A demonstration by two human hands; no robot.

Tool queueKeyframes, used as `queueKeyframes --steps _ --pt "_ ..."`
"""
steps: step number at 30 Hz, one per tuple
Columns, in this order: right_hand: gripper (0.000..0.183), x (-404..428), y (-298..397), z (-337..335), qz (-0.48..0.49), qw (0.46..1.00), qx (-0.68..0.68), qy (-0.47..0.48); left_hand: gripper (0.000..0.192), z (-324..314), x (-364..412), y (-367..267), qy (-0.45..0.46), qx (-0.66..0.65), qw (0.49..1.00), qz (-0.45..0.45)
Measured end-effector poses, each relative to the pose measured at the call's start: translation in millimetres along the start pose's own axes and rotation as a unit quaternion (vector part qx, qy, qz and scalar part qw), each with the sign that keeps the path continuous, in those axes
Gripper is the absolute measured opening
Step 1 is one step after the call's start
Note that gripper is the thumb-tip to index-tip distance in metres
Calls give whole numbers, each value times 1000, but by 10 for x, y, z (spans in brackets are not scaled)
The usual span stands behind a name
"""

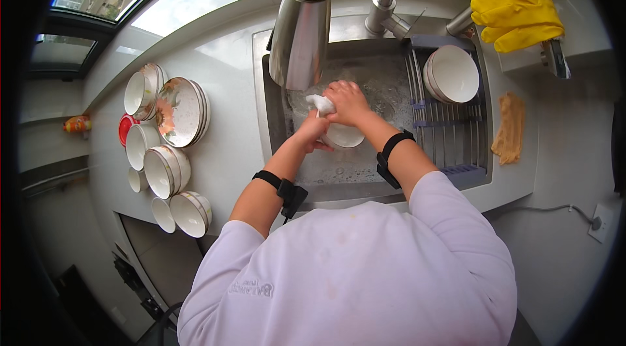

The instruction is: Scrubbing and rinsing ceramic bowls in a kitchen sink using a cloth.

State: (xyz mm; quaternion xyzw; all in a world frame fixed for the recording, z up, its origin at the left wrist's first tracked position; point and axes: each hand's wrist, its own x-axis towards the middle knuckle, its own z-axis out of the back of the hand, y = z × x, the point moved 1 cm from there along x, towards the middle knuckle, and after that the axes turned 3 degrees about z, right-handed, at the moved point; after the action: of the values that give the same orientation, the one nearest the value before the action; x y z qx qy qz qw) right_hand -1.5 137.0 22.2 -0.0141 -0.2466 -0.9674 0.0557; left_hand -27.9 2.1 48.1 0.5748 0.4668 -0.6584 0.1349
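Note:
Over the steel sink (318,192), my left hand (313,131) grips the rim of a white bowl (345,135), thumb on top and fingers beneath. My right hand (348,101) is closed around a white cloth or sponge (320,103) and presses it against the far side of the bowl's rim. Both hands cover part of the bowl, so its far edge is hidden. Suds and water lie on the sink floor below. The faucet head (301,42) hangs just beyond my hands.
A drying rack (435,126) in the sink's right side holds stacked bowls (455,74). Stacked plates (178,111) and several bowls (164,172) stand on the left counter. Yellow rubber gloves (518,3) hang at upper right; a tan cloth (509,128) lies right of the sink.

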Motion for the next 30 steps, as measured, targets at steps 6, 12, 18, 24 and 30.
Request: queueKeyframes --steps 6,12,18,24,30 --pt "46 -165 -168 -142 -261 964 45 -23 64 -27 7 -107 -64 36 996 -59" --pt "50 -266 -138 -250 -426 898 112 -10 67 -191 62 -106 -182 2 977 -108" --pt "53 -361 23 -421 -545 612 566 89 65 -35 268 -61 -279 48 941 -187" --pt "49 -496 -328 -376 -493 724 449 175 64 108 338 20 -294 119 930 -187" --pt "57 -551 -187 -295 -400 916 37 12 71 147 323 58 -320 225 909 -142"
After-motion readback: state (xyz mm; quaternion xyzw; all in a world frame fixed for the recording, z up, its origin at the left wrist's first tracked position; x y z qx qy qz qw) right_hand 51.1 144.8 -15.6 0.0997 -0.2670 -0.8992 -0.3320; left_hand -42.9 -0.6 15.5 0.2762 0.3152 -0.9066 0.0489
